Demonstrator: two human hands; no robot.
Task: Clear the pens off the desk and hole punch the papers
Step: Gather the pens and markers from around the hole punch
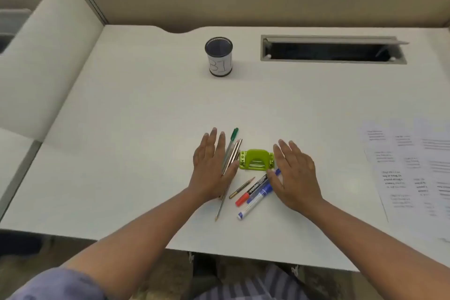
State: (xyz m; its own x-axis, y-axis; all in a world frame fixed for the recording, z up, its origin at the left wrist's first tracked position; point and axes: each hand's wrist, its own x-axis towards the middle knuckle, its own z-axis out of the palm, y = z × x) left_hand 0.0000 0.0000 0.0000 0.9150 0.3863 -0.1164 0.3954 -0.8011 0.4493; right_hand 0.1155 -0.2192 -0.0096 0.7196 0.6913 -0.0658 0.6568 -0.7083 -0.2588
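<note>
We see our two bare forearms, with the left hand (211,165) and right hand (295,173) free of rings or watch. At lower left, a short purple sleeve (56,285); at bottom centre, striped purple-grey clothing (253,285).

Wide bare stretch of white laminate desk (136,143) between the near cluster and the black mesh pen cup with a white paper label (219,57), upright and alone at the back. Open grey rectangular cable slot (333,50) right of the cup, lid raised. Near the front edge, crowded: lime-green plastic hole punch (257,159) hemmed by 2 flat hands, left (210,168) over a green-capped pen and pencils (231,153), right (295,175) touching the red and blue markers (255,190). Printed white sheets (409,170) spread across the right side, well apart from the cluster. Open desk between.
</note>
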